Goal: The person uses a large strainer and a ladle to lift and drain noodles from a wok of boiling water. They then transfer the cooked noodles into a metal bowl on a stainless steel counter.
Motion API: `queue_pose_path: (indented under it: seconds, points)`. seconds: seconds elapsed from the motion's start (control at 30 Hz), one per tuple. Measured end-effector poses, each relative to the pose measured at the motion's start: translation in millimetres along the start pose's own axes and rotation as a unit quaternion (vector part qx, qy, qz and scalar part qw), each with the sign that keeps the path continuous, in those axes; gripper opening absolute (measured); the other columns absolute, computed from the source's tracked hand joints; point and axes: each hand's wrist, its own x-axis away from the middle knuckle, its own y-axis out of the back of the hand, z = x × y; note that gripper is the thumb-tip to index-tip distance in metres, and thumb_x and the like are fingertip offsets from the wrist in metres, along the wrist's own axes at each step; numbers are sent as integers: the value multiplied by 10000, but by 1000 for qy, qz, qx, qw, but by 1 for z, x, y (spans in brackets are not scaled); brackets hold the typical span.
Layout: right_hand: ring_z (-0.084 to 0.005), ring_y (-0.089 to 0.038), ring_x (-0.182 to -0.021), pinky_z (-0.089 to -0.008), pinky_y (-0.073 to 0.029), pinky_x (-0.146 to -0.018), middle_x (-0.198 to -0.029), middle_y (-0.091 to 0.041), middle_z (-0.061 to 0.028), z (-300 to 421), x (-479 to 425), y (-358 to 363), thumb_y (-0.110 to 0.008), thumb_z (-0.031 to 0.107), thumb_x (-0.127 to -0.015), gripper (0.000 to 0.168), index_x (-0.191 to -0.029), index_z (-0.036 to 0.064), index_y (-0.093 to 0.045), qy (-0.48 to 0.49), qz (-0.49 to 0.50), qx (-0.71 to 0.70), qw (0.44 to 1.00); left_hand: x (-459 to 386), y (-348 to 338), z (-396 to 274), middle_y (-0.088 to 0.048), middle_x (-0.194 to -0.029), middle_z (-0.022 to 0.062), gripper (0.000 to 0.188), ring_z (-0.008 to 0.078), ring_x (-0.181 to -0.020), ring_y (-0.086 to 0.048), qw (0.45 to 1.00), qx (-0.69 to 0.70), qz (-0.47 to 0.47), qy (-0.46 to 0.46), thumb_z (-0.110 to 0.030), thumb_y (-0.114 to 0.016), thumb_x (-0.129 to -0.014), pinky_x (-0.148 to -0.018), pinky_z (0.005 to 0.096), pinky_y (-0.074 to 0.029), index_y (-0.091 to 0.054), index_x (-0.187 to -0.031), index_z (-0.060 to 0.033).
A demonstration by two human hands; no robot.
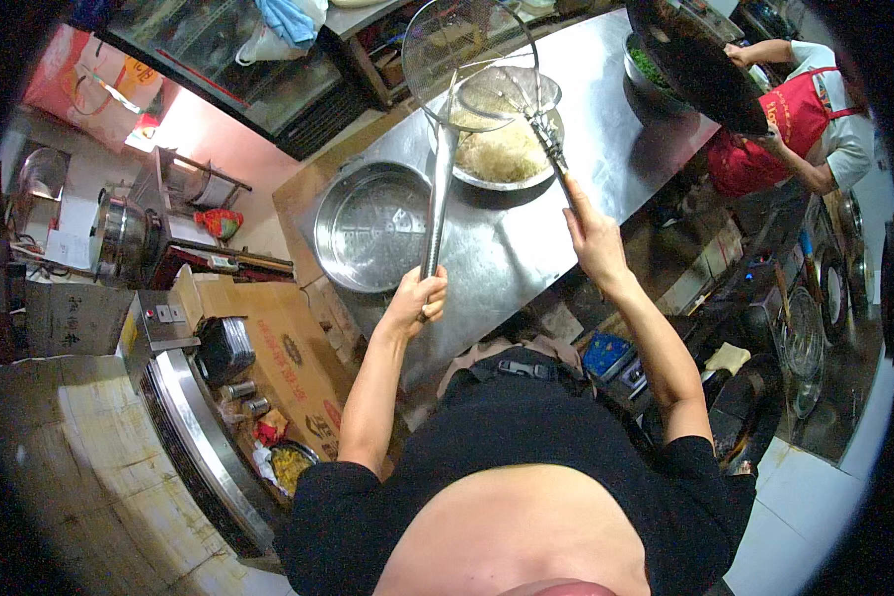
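My left hand [416, 304] grips the long metal handle of a large round wire-mesh strainer [438, 208], whose mesh reaches over the far part of the steel table [484, 261]. In my right hand [596, 238] is the handle of a smaller wire skimmer [550, 141]. The skimmer's basket overlaps the large strainer's rim in view; whether they touch, I cannot tell. Beneath both lies a metal basin [496, 185] holding pale, grain-like or shredded food [506, 156], partly hidden by the mesh. A round steel pan with a perforated base [376, 227] sits to the left of the basin.
At right, a person in a red apron [790, 123] holds a large dark wok [700, 67] over the table's end, beside a bowl of chopped greens [644, 65]. Cardboard [290, 350] and a curved steel appliance [201, 439] stand left. Stove equipment [801, 343] lines the right.
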Motion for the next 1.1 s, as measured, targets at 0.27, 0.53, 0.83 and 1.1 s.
queue_pose_path:
  seconds: [0.27, 0.53, 0.83, 1.1]
  points:
    - [-390, -617, -886, -396, -494, -750, -1095, -573, -262, -7, -43, 4, -506, 168, -901, 522, -1390, 162, -324, -22, -14, -59, 998, -5, -10, 16, -315, -543, -77, 68, 10, -348, -266, 982, 123, 116, 81, -112, -514, -878, -326, 188, -214, -471, -911, -71]
    - [-93, -462, -564, -245, -417, -521, -660, -506, 6, 11, -43, 12, -490, 205, -918, 533, -1415, 161, -303, -276, 88, -243, 926, -4, -21, 22, -331, -561, -79, 62, 7, -366, -279, 974, 158, 118, 116, -110, -516, -883, -333, 184, -225, -475, -917, -80]
    - [-65, -423, -542, -231, -379, -458, -642, -458, 10, 6, -39, -3, -499, 198, -913, 533, -1412, 178, -311, -239, 70, -267, 931, 7, -29, 20, -355, -570, -77, 50, 4, -360, -287, 955, 223, 139, 135, -113, -485, -896, -327, 182, -227, -483, -924, -72]
    - [-42, -372, -484, -208, -328, -417, -595, -392, 54, 9, -13, -8, -474, 149, -930, 509, -1410, 149, -303, -202, 64, -336, 918, 8, -31, 16, -356, -571, -74, 38, 7, -368, -290, 966, 207, 105, 111, -106, -478, -898, -334, 182, -220, -478, -921, -76]
